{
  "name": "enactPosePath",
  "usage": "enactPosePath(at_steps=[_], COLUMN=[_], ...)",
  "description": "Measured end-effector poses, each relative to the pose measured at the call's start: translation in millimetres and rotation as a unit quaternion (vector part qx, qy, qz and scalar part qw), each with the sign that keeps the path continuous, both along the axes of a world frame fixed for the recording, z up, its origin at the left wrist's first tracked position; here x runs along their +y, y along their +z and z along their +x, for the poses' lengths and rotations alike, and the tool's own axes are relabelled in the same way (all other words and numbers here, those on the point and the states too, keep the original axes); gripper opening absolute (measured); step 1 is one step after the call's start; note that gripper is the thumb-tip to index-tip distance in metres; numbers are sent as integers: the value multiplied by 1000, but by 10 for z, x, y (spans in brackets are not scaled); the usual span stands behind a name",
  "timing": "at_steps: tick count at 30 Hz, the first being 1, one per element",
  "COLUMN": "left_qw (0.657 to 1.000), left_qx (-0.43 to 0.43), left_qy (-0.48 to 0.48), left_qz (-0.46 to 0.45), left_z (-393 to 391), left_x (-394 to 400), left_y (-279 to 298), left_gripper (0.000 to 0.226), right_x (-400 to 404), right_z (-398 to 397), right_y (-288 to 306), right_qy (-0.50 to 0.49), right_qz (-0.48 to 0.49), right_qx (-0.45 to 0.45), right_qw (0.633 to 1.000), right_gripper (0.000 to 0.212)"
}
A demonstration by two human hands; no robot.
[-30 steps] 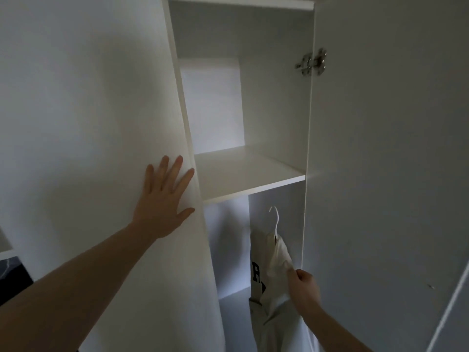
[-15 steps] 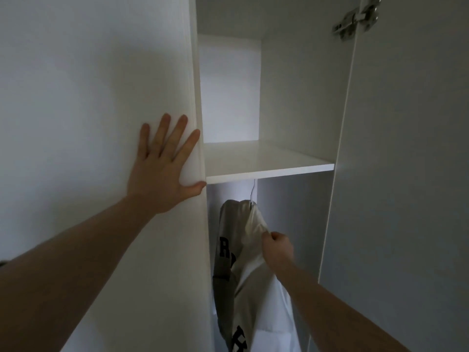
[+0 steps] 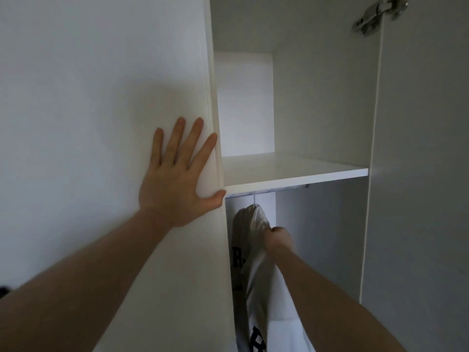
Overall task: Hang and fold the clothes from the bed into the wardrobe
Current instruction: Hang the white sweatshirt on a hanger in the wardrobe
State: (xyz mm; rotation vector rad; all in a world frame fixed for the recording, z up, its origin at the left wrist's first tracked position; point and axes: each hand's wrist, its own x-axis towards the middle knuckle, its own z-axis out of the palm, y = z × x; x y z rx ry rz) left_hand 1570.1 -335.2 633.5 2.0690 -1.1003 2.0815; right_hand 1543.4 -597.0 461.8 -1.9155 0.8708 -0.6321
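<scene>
Wardrobe [image 3: 317, 97] open; right hand [image 3: 278, 237] grips hung shirt [image 3: 253, 250]; left hand [image 3: 177, 179] flat on door [image 3: 101, 97].

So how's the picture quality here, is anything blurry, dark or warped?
Head view: dim, flat light, brightest on the back panel above the shelf; the left hand on the door is fairly sharp with a soft shadow above it; the right hand gripping the shirt is motion-smeared; wide-angle bowing curves the door edges; the hinge glints faintly.

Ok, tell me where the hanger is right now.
In the head view the hanger is low and centre, just under the shelf, its hook at the rail. The white shirt drapes from it, gripped by the right hand.
</scene>
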Motion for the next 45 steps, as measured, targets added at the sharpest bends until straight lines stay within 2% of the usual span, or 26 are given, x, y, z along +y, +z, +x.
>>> enactPosePath(at_steps=[4, 8, 11, 18, 23, 29, 33, 38, 45], left_qw=[1000, 1000, 1000, 1000, 999, 997, 993, 990, 974], left_qx=[-3, -7, -4, 9, 31, 56, 89, 109, 190], left_qy=[-10, -13, -7, -22, -39, -56, -52, -59, -10], left_qz=[3, 1, 7, 2, 14, 25, 49, 66, 120], left_z=[34, 46, 34, 24, 17, 1, -43, -67, -277], left_x=[3, 4, 5, 15, 15, 42, 71, 111, 221], left_y=[-20, -5, 8, -13, -7, -6, 50, 31, 130], left_gripper=[101, 99, 100, 95, 90, 84, 83, 80, 92], right_x=[56, 119, 184, 196, 229, 421, 582, 870, 1299], right_z=[223, 364, 318, 75, 47, -135, -431, -1024, -2260], right_y=[-83, -140, -201, -330, -371, -339, -242, -43, 379], right_qy=[3, 4, 19, 68, 66, 79, 110, 129, 118], right_qz=[56, 58, 31, -137, -153, -130, -116, -80, -35], right_qx=[26, 45, 69, 196, 261, 291, 284, 243, 154], right_qw=[998, 997, 997, 969, 951, 945, 945, 958, 980], right_gripper=[38, 34, 32, 34, 31, 34, 47, 53, 47])
